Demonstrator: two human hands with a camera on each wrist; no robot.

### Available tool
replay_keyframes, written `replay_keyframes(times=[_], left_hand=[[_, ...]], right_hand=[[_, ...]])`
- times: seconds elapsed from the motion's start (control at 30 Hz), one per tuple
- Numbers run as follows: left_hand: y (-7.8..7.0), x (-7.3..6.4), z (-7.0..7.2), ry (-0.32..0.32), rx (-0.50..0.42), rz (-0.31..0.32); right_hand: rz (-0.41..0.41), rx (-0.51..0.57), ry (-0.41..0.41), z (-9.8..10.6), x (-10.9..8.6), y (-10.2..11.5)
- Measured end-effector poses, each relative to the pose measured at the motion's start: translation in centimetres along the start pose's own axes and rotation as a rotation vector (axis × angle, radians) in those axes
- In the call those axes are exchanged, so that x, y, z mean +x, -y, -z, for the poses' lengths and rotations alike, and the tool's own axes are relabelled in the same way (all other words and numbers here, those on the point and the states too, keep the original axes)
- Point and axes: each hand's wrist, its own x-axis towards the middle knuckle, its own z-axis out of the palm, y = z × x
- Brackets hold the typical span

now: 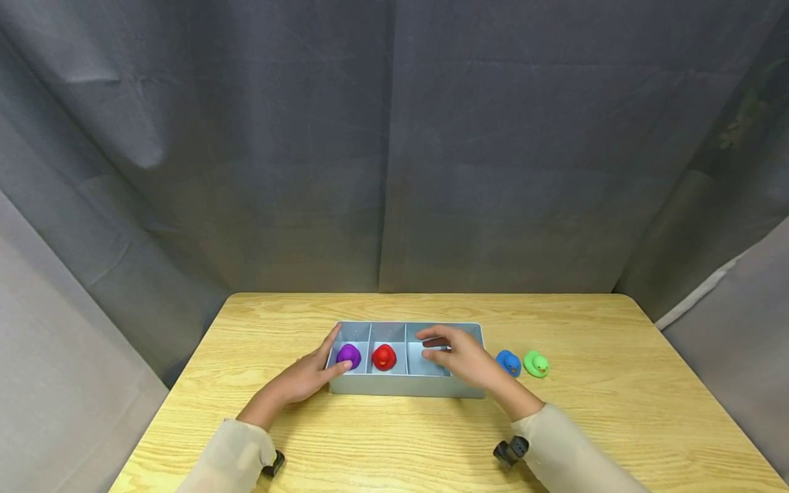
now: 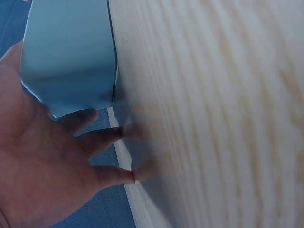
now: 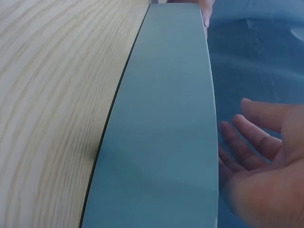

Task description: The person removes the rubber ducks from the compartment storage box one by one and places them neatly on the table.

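A grey-blue divided box (image 1: 407, 386) lies lengthwise across the table. My left hand (image 1: 302, 378) rests against its left end, thumb reaching over the rim beside a purple toy duck (image 1: 348, 354) in the leftmost compartment. In the left wrist view, this hand's fingers (image 2: 102, 141) are spread, with tips on the tabletop. One compartment to the right sits a red toy duck (image 1: 384, 357). My right hand (image 1: 464, 355) hovers over the box's right part, thumb and fingers apart, with nothing visible between them; it partly hides the compartments there.
Just right of the box, a blue toy duck (image 1: 509, 363) and a green toy duck (image 1: 536, 363) stand side by side on the wooden table (image 1: 382, 445). Grey curtains (image 1: 493, 171) hang behind the table and at both sides.
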Motion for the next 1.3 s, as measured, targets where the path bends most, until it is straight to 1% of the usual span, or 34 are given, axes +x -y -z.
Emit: replay_keyframes(times=[0.1,0.23,0.4,0.7,0.9,1.1,1.3], left_hand=[[0.0,0.0,0.0,-0.002,0.0,0.002],[-0.1,-0.1,0.0,-0.002,-0.002,0.004],[-0.2,-0.2,0.1,-0.001,0.0,0.006],[-0.3,-0.2,0.1,-0.001,-0.001,0.016],[-0.4,-0.1,0.0,0.001,-0.004,0.021],[-0.3,-0.1,0.0,-0.001,0.006,0.016],[-0.2,0.0,0.0,0.0,0.005,0.017]], right_hand=[[-0.014,0.009,0.005,-0.5,0.5,0.1],[-0.019,0.007,0.033,-1.1,0.9,0.1],[0.026,-0.034,0.066,-1.8,1.8,0.2],[0.02,-0.102,0.059,-3.5,3.3,0.0],[-0.033,-0.146,0.05,-4.4,3.8,0.0],[-0.061,-0.165,0.049,-5.1,4.2,0.1],[-0.046,-0.186,0.043,-5.8,4.8,0.0]])
